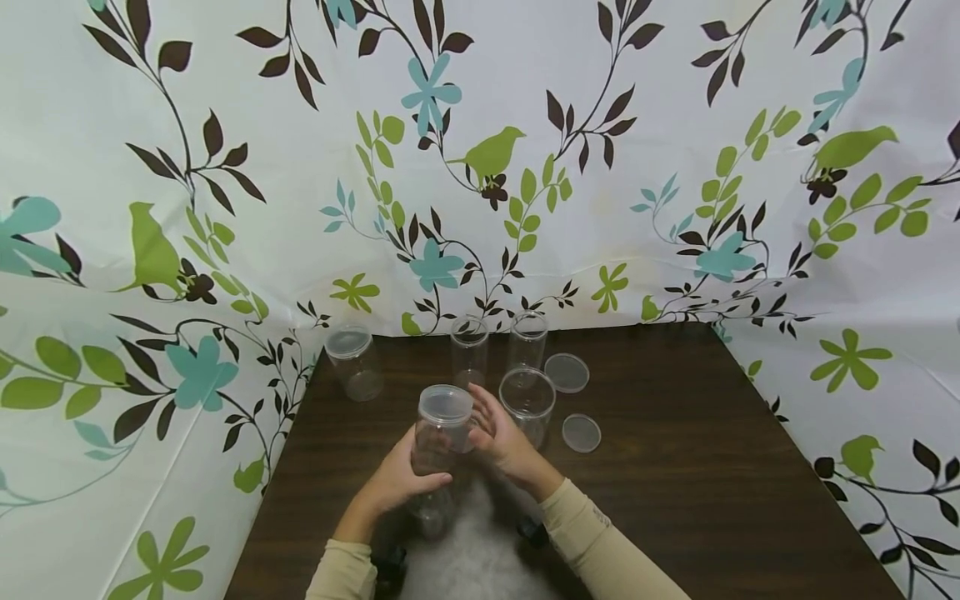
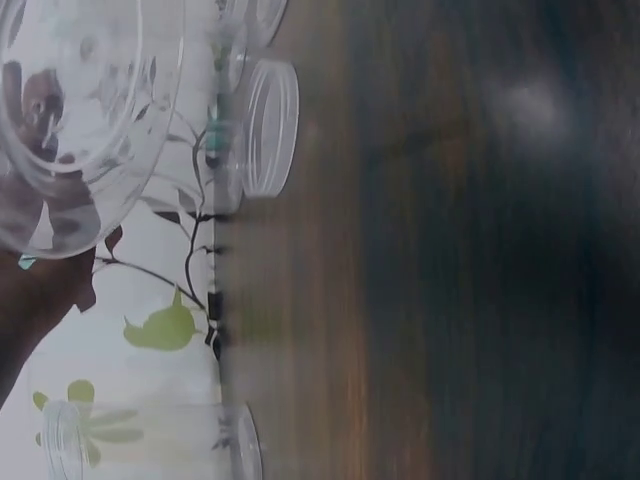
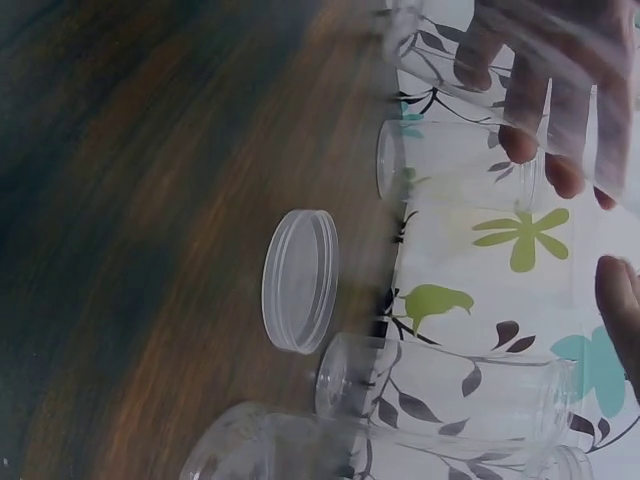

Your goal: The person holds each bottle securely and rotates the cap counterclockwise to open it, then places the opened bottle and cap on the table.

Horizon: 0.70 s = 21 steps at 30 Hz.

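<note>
In the head view my left hand grips a clear plastic jar around its side, held upright over the front of the table. A translucent lid sits on the jar's mouth. Beside the lid, on the jar's right, is my right hand, its fingers spread and relaxed. The left wrist view has the held jar large at upper left, a hand partly seen through it. Fingers show through the clear wall in the right wrist view, with a thumb apart from them.
A lidded jar stands at the back left. Two clear jars stand at the back middle, and a wider open jar is nearer, right of my hands. Two loose lids lie right of these on the dark table. Patterned cloth hangs behind.
</note>
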Tool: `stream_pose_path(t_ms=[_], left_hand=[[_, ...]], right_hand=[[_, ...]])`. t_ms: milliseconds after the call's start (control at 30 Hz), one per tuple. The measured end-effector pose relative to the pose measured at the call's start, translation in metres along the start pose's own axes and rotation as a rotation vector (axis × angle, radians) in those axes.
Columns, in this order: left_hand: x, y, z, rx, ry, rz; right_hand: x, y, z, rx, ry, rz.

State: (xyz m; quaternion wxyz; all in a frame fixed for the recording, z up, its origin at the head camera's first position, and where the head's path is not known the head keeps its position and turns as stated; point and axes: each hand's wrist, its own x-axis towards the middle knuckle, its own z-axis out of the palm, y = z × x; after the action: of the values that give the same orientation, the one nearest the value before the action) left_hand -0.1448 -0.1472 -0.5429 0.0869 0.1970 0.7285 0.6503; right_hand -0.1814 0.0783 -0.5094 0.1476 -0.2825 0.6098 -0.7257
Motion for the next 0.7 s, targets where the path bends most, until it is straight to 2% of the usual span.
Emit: stream_pose_path(t_ms=[100, 300, 467, 567, 700], left_hand=[[0.000, -0.001, -0.004, 0.051, 0.072, 0.007], [0.001, -0.002, -0.005, 0.175, 0.209, -0.039], [0.002, -0.004, -0.001, 0.197, 0.215, -0.058], [0.002, -0.004, 0.002, 0.199, 0.206, -0.040], [0.003, -0.001, 0.006, 0.260, 0.175, 0.007]], right_hand=[[-0.004, 0.001, 0.001, -0.071, 0.033, -0.038], [-0.006, -0.001, 0.009, -0.095, 0.090, -0.074], [-0.005, -0.004, 0.016, -0.132, 0.127, -0.066], [-0.004, -0.006, 0.019, -0.143, 0.125, -0.076], [-0.003, -0.008, 0.020, -0.144, 0.112, -0.078]])
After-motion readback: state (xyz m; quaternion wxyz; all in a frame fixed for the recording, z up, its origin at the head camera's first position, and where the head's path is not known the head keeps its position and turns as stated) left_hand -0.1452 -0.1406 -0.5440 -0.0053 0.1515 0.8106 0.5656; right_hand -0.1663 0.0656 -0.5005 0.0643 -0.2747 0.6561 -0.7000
